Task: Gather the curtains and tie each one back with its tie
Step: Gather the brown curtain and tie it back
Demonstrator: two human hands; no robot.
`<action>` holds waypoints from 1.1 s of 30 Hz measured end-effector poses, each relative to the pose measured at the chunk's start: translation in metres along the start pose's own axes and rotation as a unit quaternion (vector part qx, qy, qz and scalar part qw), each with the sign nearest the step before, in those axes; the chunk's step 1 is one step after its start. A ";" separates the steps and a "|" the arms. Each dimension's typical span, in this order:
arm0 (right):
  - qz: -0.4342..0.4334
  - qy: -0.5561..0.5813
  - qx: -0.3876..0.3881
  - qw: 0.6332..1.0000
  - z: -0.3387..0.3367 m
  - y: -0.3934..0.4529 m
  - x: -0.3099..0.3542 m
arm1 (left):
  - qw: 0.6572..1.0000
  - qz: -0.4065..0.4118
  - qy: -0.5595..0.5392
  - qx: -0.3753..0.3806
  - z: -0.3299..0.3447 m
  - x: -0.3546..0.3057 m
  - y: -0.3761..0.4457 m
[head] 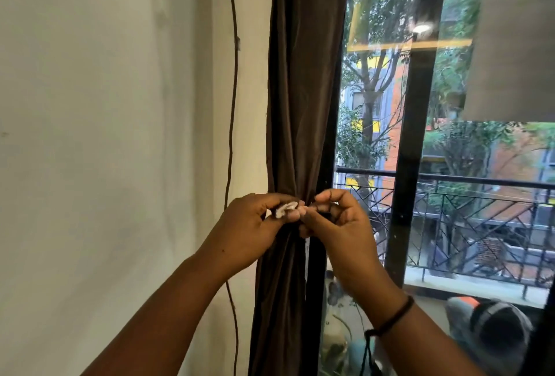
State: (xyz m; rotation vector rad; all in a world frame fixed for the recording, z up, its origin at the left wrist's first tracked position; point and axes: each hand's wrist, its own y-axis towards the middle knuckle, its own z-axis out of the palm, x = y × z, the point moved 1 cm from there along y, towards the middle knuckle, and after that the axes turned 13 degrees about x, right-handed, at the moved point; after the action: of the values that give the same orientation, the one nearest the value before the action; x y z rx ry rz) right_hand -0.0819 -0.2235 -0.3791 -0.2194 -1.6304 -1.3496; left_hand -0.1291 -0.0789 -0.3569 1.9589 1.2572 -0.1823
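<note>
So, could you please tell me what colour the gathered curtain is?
Dark brown; the curtain shows best in the head view.

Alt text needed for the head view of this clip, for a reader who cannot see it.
Two hands meet in front of a gathered dark brown curtain: the left hand pinches the tie end, which shows a white patch, and the right hand curls round the other end. A cream wall is at left, a glass door with a balcony railing at right.

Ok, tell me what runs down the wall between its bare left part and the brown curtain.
Head view: a thin dark cable runs down the wall, left of the curtain.
</note>
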 end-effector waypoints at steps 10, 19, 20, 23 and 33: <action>-0.056 -0.325 0.104 0.938 -0.008 -0.002 0.008 | 0.983 -0.071 -0.160 -0.055 -0.003 0.010 0.009; -0.038 -0.348 0.137 0.927 -0.020 0.014 0.009 | 0.978 -0.063 -0.190 -0.061 0.009 -0.003 0.010; -0.046 -0.361 0.130 0.922 -0.023 0.014 0.008 | 0.977 -0.064 -0.194 -0.065 0.010 -0.003 0.010; -0.112 -0.474 0.114 0.866 -0.028 0.013 0.003 | 0.978 -0.057 -0.190 -0.070 0.013 -0.005 0.008; -0.214 -0.685 -0.029 0.696 -0.025 0.020 -0.009 | 0.959 0.016 0.272 -0.074 0.017 -0.024 0.000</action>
State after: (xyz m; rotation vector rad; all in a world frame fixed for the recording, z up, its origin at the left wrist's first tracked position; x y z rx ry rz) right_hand -0.0502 -0.2327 -0.3748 -1.1724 -3.0013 -1.6729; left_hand -0.1364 -0.1068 -0.3566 1.9614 1.5245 0.4873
